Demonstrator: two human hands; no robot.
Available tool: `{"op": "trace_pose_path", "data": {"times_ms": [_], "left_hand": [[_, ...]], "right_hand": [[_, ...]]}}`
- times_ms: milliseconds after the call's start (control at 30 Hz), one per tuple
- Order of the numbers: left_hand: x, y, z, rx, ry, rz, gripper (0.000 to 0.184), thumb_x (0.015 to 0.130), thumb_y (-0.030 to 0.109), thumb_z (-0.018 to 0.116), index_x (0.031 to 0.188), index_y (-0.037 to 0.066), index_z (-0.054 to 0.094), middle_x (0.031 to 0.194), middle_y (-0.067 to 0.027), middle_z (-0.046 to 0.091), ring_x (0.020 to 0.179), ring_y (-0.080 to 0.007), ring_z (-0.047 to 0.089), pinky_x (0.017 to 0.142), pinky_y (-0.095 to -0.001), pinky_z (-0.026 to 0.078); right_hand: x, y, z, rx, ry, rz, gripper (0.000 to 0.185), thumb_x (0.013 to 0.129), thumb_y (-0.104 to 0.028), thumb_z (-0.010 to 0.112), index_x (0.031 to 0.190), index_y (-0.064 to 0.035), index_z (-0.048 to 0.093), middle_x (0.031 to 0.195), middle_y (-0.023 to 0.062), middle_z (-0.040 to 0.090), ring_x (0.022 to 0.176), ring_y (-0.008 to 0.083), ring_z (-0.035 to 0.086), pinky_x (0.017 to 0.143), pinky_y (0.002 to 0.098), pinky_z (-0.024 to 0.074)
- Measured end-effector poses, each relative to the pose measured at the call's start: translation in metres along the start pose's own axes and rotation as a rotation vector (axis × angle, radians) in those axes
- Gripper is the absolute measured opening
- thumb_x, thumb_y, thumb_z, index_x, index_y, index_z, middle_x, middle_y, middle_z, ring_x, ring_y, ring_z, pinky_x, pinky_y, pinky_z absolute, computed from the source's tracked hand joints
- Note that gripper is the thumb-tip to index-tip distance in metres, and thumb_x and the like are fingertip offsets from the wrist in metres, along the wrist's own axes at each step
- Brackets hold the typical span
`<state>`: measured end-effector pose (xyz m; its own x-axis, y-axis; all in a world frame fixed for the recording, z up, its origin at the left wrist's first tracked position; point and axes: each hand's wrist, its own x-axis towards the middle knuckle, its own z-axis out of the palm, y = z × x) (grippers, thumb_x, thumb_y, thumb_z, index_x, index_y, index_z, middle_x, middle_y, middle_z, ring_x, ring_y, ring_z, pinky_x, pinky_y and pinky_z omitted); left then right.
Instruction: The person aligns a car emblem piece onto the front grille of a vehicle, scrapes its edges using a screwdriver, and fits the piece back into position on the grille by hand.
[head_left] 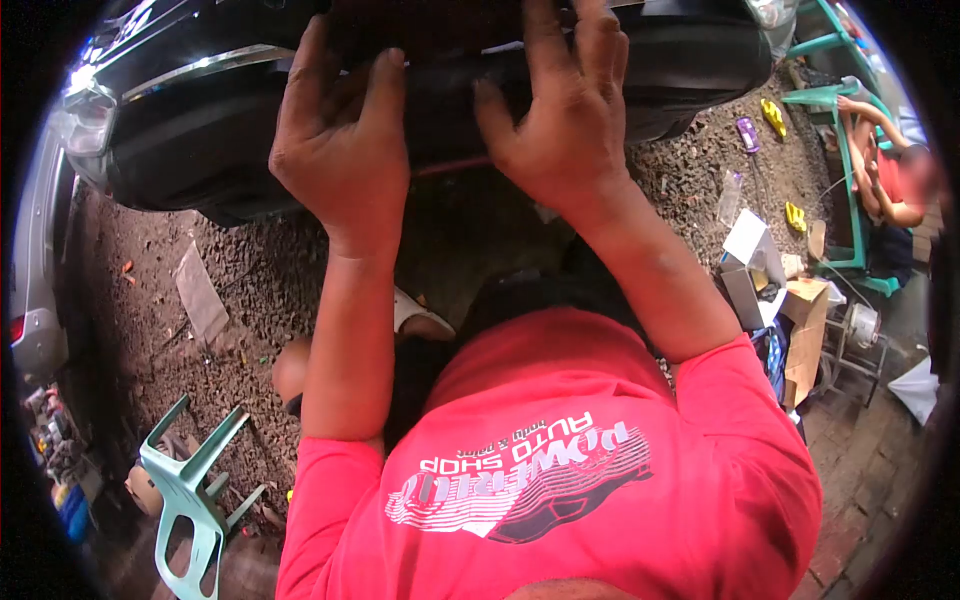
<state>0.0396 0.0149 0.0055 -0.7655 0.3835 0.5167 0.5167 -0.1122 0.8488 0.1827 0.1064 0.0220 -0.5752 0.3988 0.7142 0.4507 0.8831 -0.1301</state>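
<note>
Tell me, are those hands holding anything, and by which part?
I can't tell for sure. The left hand and right hand are at the dark bumper, but some fingers are cut off at the top, so any grip is hidden.

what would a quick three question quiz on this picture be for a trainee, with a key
1. Multiple choice: the left hand and right hand are both nearest to
A) a cardboard box
B) a black car bumper
C) a steering wheel
2. Fill in the blank: the red T-shirt has print reading "AUTO ____".
3. Short answer: what colour is the plastic chair at the lower left?
Key: 1. B; 2. SHOP; 3. Pale green
</note>
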Motion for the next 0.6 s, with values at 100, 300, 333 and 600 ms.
{"op": "trace_pose_path", "data": {"times_ms": [100,300,333,600], "left_hand": [[0.000,-0.006,0.001,-0.138,0.009,0.013,0.056,0.083,0.000,0.083,0.135,0.001,0.062,0.101,-0.0081,0.076,0.085,-0.0095,0.070,0.076,-0.0232,0.056],[-0.006,-0.013,0.006,-0.194,0.060,0.037,0.059,0.083,0.005,0.084,0.138,0.002,0.063,0.104,-0.0088,0.075,0.087,-0.0110,0.071,0.076,-0.0262,0.058],[-0.007,-0.015,0.005,-0.129,0.034,0.068,0.062,0.082,0.008,0.085,0.139,0.002,0.062,0.106,-0.0115,0.075,0.086,-0.0160,0.073,0.076,-0.0287,0.059],[-0.010,-0.011,0.003,0.185,0.024,0.267,0.070,0.080,0.019,0.086,0.143,0.004,0.060,0.110,-0.0186,0.075,0.092,-0.0268,0.074,0.084,-0.0356,0.058]], "right_hand": [[0.002,0.000,-0.002,0.040,-0.001,0.012,0.090,0.082,-0.019,0.071,0.157,0.0087,0.030,0.151,0.0331,0.034,0.138,0.0500,0.037,0.116,0.0548,0.0309],[-0.001,-0.003,0.003,0.060,0.037,0.039,0.082,0.080,-0.018,0.075,0.151,0.0053,0.043,0.150,0.0283,0.040,0.137,0.0460,0.041,0.115,0.0516,0.0350],[-0.002,-0.001,0.006,0.070,0.020,0.071,0.086,0.078,-0.018,0.079,0.153,0.0014,0.043,0.154,0.0250,0.039,0.143,0.0426,0.038,0.117,0.0493,0.0338],[0.000,0.000,0.009,0.020,-0.012,-0.002,0.088,0.080,-0.025,0.077,0.152,0.0056,0.039,0.150,0.0307,0.036,0.139,0.0478,0.037,0.118,0.0529,0.0305]]}}
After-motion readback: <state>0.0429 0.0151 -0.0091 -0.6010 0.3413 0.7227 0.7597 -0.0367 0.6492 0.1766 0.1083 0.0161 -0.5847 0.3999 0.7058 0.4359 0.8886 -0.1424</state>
